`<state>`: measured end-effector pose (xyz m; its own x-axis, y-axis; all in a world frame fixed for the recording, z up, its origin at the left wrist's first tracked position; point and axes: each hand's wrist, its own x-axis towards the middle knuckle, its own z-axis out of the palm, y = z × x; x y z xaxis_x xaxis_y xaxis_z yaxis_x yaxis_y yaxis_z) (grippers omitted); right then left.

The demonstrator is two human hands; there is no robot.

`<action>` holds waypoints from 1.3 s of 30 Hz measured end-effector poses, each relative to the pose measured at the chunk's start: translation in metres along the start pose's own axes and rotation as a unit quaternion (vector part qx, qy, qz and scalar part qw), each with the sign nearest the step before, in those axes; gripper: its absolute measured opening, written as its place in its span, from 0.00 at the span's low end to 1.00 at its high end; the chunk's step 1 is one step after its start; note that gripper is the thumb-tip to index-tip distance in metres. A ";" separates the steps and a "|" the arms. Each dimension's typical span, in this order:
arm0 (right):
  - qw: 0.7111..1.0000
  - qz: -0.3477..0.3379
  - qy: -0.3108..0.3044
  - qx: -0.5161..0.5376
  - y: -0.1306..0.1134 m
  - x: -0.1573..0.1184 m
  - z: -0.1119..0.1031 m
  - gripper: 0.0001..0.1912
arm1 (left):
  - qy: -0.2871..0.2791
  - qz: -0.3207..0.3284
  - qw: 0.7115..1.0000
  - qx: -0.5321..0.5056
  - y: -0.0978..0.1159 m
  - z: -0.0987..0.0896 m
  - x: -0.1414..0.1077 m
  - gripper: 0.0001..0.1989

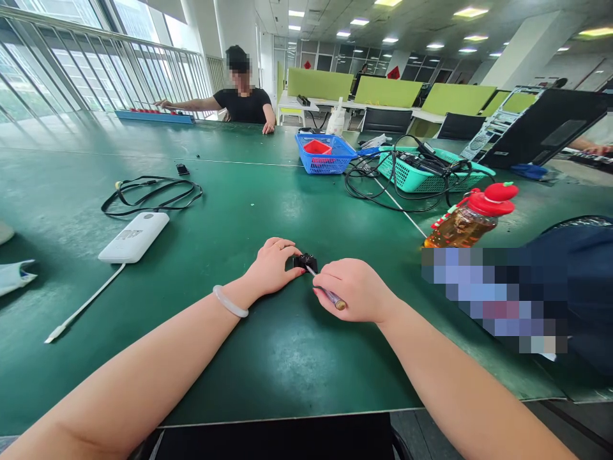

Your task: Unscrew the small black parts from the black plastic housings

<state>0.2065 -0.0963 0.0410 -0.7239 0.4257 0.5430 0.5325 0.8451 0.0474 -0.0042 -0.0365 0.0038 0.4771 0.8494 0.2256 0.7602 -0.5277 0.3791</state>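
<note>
Near the middle of the green table [239, 211], a small black block-like part [306, 260] rests between my hands; its details are too small to make out. My left hand [272, 265] is closed around its left side, thumb in front and fingers behind. In my right hand [354, 289] is a screwdriver-like tool [335, 299] with a thin metal shaft and a brownish handle end. The shaft points up and left, and its tip meets the black part or lies just in front of it. A pale bangle circles my left wrist.
Left lie a white power bank [135, 237] and a coiled black cable [153, 195]. Farther back stand a blue basket [325, 156] and a teal basket [412, 182] with tangled cables. A red-capped bottle [472, 217] is at right. A person [244, 102] sits across the table.
</note>
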 end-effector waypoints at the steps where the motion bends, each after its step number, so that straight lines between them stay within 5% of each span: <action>1: 1.000 0.011 0.003 0.009 0.001 0.000 0.001 0.07 | -0.001 0.001 1.000 0.000 0.000 0.000 0.000 0.17; 6: 0.987 0.108 0.051 0.105 0.007 -0.003 0.004 0.07 | -0.003 0.000 1.000 -0.002 0.000 0.000 0.000 0.18; 13: 0.926 0.260 0.144 0.230 0.015 -0.005 0.011 0.08 | -0.004 0.002 1.000 -0.010 -0.001 0.000 0.001 0.17; 31: 0.904 0.316 0.163 0.237 0.018 -0.004 0.008 0.12 | 0.004 -0.001 1.000 -0.007 -0.002 0.001 0.001 0.16; 39: 0.843 0.406 0.196 0.294 0.026 -0.007 0.014 0.13 | 0.005 0.000 1.000 -0.007 -0.002 0.000 0.001 0.16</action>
<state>0.2192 -0.0724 0.0269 0.0368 0.8984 0.4377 0.3900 0.3903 -0.8340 -0.0050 -0.0341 0.0033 0.4724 0.8499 0.2337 0.7543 -0.5269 0.3917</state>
